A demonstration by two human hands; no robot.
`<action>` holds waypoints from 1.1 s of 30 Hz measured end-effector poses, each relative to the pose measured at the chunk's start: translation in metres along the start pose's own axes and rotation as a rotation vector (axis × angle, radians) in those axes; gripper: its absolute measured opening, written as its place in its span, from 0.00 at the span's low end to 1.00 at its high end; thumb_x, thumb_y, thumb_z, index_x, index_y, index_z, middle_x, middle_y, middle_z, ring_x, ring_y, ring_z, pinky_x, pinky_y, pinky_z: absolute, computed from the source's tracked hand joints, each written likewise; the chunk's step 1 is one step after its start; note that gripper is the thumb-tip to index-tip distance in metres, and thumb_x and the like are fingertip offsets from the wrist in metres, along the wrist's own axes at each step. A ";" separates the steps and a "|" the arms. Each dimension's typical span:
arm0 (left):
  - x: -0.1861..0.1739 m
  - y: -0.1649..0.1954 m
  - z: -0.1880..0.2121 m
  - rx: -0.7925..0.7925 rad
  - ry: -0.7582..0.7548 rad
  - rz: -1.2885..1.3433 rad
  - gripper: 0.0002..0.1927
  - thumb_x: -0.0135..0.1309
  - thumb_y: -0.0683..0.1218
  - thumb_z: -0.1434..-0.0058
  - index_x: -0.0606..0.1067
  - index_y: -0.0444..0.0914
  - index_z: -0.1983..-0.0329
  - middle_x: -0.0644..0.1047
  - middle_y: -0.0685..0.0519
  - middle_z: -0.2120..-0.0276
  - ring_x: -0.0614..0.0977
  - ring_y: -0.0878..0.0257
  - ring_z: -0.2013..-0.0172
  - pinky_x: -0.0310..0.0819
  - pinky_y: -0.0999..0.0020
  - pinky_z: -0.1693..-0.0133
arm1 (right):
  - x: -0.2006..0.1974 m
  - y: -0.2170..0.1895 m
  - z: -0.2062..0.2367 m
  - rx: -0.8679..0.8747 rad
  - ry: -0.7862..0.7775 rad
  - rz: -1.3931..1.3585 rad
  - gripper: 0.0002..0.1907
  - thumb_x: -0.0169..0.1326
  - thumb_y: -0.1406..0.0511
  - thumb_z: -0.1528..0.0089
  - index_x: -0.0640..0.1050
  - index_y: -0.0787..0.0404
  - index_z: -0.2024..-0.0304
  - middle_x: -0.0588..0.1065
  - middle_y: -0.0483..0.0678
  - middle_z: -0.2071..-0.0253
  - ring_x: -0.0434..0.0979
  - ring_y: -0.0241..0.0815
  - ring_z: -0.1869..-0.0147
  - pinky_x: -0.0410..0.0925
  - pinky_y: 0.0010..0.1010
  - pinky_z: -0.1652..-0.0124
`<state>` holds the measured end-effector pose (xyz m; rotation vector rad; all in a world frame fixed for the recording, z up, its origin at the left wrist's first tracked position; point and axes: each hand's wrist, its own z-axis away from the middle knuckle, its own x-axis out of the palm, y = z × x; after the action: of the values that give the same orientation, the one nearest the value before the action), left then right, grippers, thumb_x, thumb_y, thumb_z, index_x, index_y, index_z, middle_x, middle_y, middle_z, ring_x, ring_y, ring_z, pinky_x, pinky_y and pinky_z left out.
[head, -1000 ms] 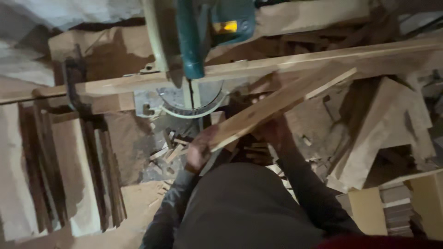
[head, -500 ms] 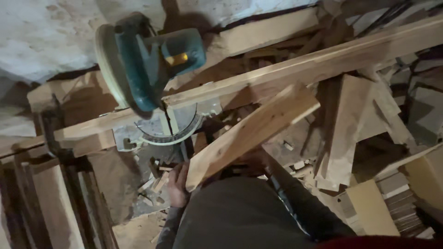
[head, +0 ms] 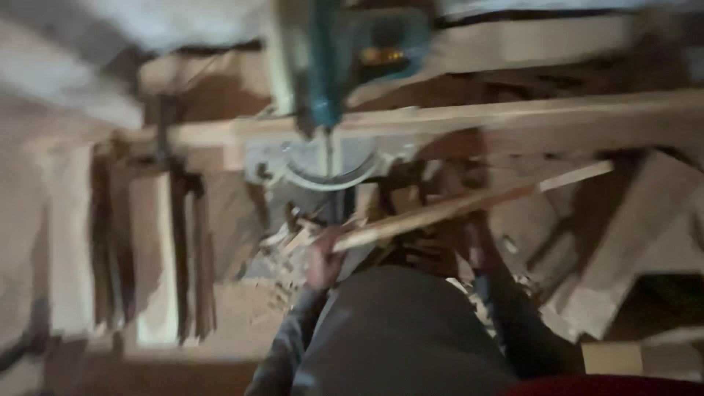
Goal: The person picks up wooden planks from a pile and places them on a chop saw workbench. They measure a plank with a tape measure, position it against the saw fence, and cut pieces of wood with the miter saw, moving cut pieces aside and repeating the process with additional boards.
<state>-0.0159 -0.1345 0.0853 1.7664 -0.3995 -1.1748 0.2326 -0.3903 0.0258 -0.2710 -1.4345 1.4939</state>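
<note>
I hold a long pale wooden board [head: 469, 205] across my body, tilted up to the right. My left hand [head: 323, 257] grips its near left end. My right hand [head: 480, 246] holds it from below, further right, partly hidden by the board. Just beyond the board stands a teal mitre saw [head: 330, 66] on its round metal base [head: 323, 165]. A long timber [head: 513, 117] lies across the saw's fence. The picture is blurred.
Offcuts and wood scraps [head: 293, 242] litter the floor below the saw. Planks [head: 158, 257] lie side by side at the left. More boards [head: 631, 249] are stacked at the right. A dark clamp [head: 165, 139] sits left of the saw.
The view has swung so the saw sits centred at the top. The board I hold now shows more of its thin edge and lies flatter than half a second ago.
</note>
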 end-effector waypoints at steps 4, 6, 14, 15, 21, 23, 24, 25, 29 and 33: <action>0.002 -0.009 -0.017 -0.425 -0.015 0.409 0.19 0.60 0.54 0.35 0.82 0.33 0.55 0.82 0.50 0.70 0.81 0.66 0.70 0.75 0.68 0.66 | 0.016 0.013 -0.007 -0.016 -0.009 0.139 0.17 0.54 0.58 0.28 0.75 0.66 0.48 0.75 0.59 0.56 0.73 0.58 0.53 0.68 0.50 0.53; 0.003 -0.019 -0.032 -0.417 0.028 0.563 0.18 0.59 0.54 0.34 0.82 0.34 0.54 0.81 0.54 0.71 0.78 0.70 0.72 0.75 0.71 0.68 | 0.030 0.018 -0.011 -0.035 -0.038 0.244 0.17 0.54 0.58 0.29 0.76 0.66 0.48 0.75 0.59 0.57 0.73 0.58 0.54 0.68 0.50 0.54; 0.021 -0.087 -0.049 -0.459 0.129 0.912 0.16 0.53 0.50 0.28 0.79 0.32 0.48 0.76 0.58 0.72 0.73 0.73 0.74 0.66 0.74 0.73 | 0.053 0.017 -0.030 -0.621 -0.089 1.402 0.13 0.53 0.63 0.33 0.81 0.60 0.48 0.77 0.64 0.52 0.77 0.66 0.48 0.72 0.53 0.50; 0.023 -0.095 -0.047 -0.454 0.118 0.880 0.17 0.52 0.50 0.28 0.79 0.32 0.48 0.77 0.57 0.72 0.73 0.72 0.74 0.66 0.74 0.72 | 0.051 0.019 -0.032 -0.579 -0.080 1.411 0.14 0.54 0.63 0.33 0.80 0.61 0.48 0.78 0.64 0.54 0.77 0.65 0.49 0.72 0.52 0.50; 0.027 -0.093 -0.038 -0.292 -0.099 0.609 0.19 0.51 0.51 0.26 0.77 0.30 0.45 0.80 0.55 0.65 0.79 0.70 0.65 0.76 0.72 0.60 | 0.000 0.008 -0.030 -0.368 0.317 0.969 0.14 0.55 0.61 0.30 0.78 0.64 0.48 0.77 0.62 0.55 0.76 0.64 0.50 0.71 0.52 0.51; 0.023 -0.075 -0.037 -0.368 -0.199 0.505 0.26 0.53 0.52 0.33 0.72 0.34 0.36 0.82 0.55 0.60 0.82 0.69 0.63 0.79 0.70 0.59 | -0.034 -0.028 -0.018 -0.519 0.499 0.885 0.14 0.54 0.61 0.30 0.78 0.63 0.48 0.77 0.60 0.54 0.75 0.62 0.49 0.71 0.51 0.50; 0.020 -0.063 -0.039 -0.349 -0.270 0.582 0.27 0.54 0.52 0.32 0.72 0.33 0.34 0.82 0.51 0.59 0.81 0.66 0.62 0.78 0.67 0.57 | -0.055 -0.055 -0.008 -0.592 0.578 0.891 0.13 0.54 0.61 0.30 0.78 0.62 0.47 0.77 0.59 0.53 0.75 0.61 0.49 0.71 0.51 0.49; 0.018 -0.051 -0.042 -0.328 -0.342 0.659 0.29 0.55 0.52 0.31 0.71 0.32 0.32 0.81 0.46 0.57 0.80 0.63 0.61 0.78 0.65 0.56 | -0.074 -0.083 0.001 -0.642 0.608 0.977 0.13 0.53 0.61 0.29 0.78 0.61 0.47 0.77 0.58 0.53 0.75 0.61 0.48 0.71 0.51 0.49; 0.015 0.000 -0.056 -0.223 -0.532 0.917 0.33 0.54 0.53 0.29 0.61 0.33 0.27 0.79 0.43 0.42 0.81 0.57 0.43 0.76 0.63 0.41 | -0.120 -0.166 0.032 -0.756 0.407 1.639 0.13 0.51 0.60 0.28 0.78 0.58 0.46 0.76 0.54 0.50 0.75 0.58 0.47 0.70 0.49 0.47; 0.023 0.025 -0.065 -0.431 -0.551 1.572 0.33 0.50 0.57 0.32 0.64 0.37 0.29 0.78 0.48 0.39 0.79 0.57 0.39 0.76 0.60 0.41 | -0.084 -0.135 -0.001 -0.960 -0.067 2.088 0.12 0.50 0.60 0.27 0.78 0.55 0.46 0.76 0.50 0.48 0.74 0.55 0.45 0.70 0.48 0.45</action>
<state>0.0558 -0.1281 0.1001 0.3323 -1.3819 -0.4215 0.3385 -0.4814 0.1014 -2.9806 -1.6675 1.8638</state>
